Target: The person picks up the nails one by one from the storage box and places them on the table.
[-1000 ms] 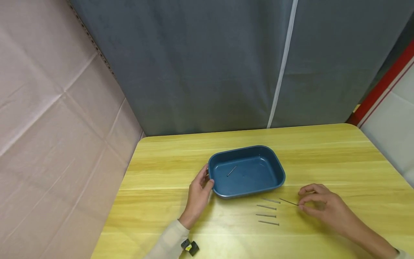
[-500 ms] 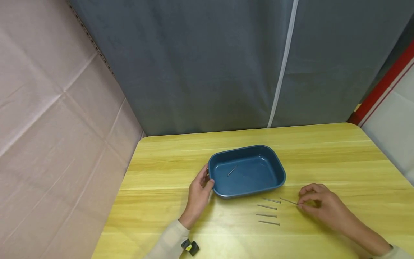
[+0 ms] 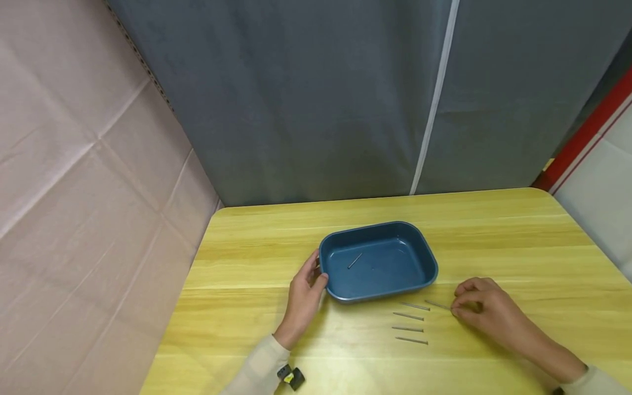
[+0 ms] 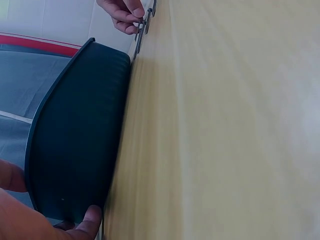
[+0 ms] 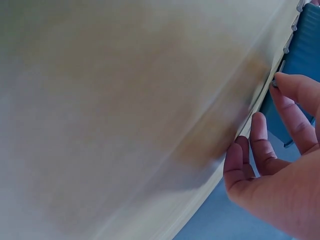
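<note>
A dark blue rectangular tray [image 3: 390, 274] stands on the table with one nail [image 3: 354, 260] lying inside it. My left hand [image 3: 304, 299] grips the tray's left end, thumb at the rim and fingers along the outer wall. To the right of the tray, my right hand [image 3: 494, 315] pinches another nail [image 3: 436, 303] near its head between thumb and index finger, its point facing left. That nail lies close over the table, just beyond a row of several nails [image 3: 407, 329] set roughly parallel. In the right wrist view, the other fingers [image 5: 234, 165] curve loosely near the tabletop.
The wooden table [image 3: 247, 247] has rounded far corners. A grey curtain [image 3: 316, 109] hangs behind it, a pale cloth wall [image 3: 99, 219] rises at the left, and a red-edged white panel [image 3: 602, 181] stands at the right. A dark band with a device [image 3: 291, 377] sits at the left wrist.
The right hand has shifted slightly left and away from the person with the pinched nail, bringing it nearer in line with the row. The left hand and tray stay practically still.
</note>
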Demonstrator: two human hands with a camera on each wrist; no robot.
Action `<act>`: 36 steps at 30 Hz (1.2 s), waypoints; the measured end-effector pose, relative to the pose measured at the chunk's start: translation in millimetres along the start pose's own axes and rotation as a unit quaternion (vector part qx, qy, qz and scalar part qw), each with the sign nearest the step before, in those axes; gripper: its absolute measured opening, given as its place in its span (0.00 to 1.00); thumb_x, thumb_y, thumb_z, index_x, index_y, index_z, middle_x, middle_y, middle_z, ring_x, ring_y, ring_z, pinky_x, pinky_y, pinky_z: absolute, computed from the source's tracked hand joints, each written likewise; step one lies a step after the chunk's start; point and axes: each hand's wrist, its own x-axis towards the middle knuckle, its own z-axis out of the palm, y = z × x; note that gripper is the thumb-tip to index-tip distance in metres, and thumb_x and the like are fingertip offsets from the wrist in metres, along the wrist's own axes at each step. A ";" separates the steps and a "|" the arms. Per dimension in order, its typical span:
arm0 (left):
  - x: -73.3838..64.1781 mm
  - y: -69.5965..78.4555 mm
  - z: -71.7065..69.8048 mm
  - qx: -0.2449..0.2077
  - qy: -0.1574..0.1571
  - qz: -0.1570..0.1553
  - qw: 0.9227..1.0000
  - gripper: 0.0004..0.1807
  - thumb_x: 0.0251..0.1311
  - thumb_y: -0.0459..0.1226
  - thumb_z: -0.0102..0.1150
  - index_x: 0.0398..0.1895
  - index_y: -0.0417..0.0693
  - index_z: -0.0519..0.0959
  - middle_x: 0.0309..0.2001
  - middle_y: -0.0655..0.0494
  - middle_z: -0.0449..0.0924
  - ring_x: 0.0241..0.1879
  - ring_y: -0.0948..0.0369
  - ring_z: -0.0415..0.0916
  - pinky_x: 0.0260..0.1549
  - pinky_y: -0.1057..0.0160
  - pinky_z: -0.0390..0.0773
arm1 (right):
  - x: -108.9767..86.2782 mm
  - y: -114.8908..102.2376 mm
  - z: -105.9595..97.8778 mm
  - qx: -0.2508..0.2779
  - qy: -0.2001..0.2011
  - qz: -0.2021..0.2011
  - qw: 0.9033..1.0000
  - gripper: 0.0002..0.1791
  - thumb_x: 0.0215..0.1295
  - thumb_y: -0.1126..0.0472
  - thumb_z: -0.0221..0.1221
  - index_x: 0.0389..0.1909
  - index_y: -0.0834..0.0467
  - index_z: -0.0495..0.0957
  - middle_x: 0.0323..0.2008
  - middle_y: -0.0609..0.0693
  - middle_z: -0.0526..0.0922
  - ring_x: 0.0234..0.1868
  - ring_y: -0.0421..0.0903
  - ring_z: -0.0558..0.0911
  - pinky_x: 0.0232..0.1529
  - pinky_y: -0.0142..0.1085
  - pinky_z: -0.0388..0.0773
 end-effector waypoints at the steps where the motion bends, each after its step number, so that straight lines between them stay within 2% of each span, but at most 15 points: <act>1: 0.1 -0.1 0.1 0.000 -0.001 -0.001 1.000 0.34 0.77 0.27 0.55 0.85 0.42 0.65 0.75 0.38 0.76 0.72 0.41 0.76 0.76 0.41 0.74 | 0.4 -0.3 0.3 -0.002 0.000 0.001 1.000 0.22 0.44 0.71 0.85 0.28 0.40 0.91 0.43 0.44 0.85 0.48 0.34 0.74 0.47 0.16 0.70; 8: 0.1 -1.1 0.4 -0.002 -0.008 -0.005 1.000 0.35 0.78 0.27 0.54 0.86 0.42 0.64 0.76 0.39 0.75 0.73 0.41 0.75 0.75 0.43 0.74 | 2.7 -2.3 2.7 -0.020 0.007 -0.007 1.000 0.22 0.43 0.71 0.85 0.27 0.40 0.90 0.42 0.42 0.84 0.47 0.37 0.73 0.47 0.18 0.68; 18: 0.2 -1.4 0.6 0.001 -0.015 0.000 1.000 0.34 0.79 0.26 0.53 0.86 0.39 0.62 0.76 0.38 0.74 0.74 0.40 0.74 0.77 0.39 0.71 | 2.2 -4.0 6.1 -0.050 0.020 -0.017 0.998 0.22 0.41 0.71 0.85 0.26 0.40 0.89 0.40 0.40 0.83 0.46 0.41 0.74 0.48 0.19 0.69; 25: 0.4 -1.4 0.7 0.004 -0.012 0.000 1.000 0.34 0.79 0.26 0.54 0.86 0.41 0.63 0.76 0.38 0.75 0.73 0.40 0.75 0.77 0.39 0.72 | 8.4 -13.1 -4.9 -0.057 0.003 0.013 0.998 0.17 0.46 0.68 0.85 0.30 0.45 0.91 0.42 0.41 0.84 0.46 0.42 0.76 0.45 0.23 0.73; 28: 0.2 -1.1 0.6 0.004 -0.011 0.000 1.000 0.34 0.78 0.26 0.54 0.86 0.41 0.64 0.76 0.38 0.74 0.73 0.40 0.75 0.76 0.40 0.72 | 15.3 -18.6 -10.3 -0.039 0.025 0.015 0.999 0.16 0.47 0.70 0.84 0.33 0.49 0.92 0.42 0.43 0.86 0.47 0.39 0.77 0.47 0.19 0.73; 31: -0.5 -1.0 0.3 0.004 -0.010 -0.001 1.000 0.34 0.78 0.26 0.54 0.86 0.41 0.64 0.77 0.38 0.74 0.73 0.41 0.75 0.77 0.40 0.72 | 22.0 -25.2 -14.2 0.004 0.046 0.029 0.999 0.16 0.49 0.71 0.83 0.37 0.51 0.93 0.44 0.44 0.87 0.48 0.30 0.78 0.51 0.12 0.71; 36: -0.8 -0.9 0.0 0.004 -0.006 0.000 1.000 0.35 0.78 0.26 0.54 0.86 0.42 0.64 0.77 0.39 0.74 0.73 0.41 0.75 0.77 0.40 0.71 | 32.7 -36.7 -18.1 0.083 0.036 0.082 0.992 0.14 0.59 0.70 0.79 0.42 0.51 0.92 0.47 0.46 0.88 0.50 0.24 0.80 0.50 0.14 0.77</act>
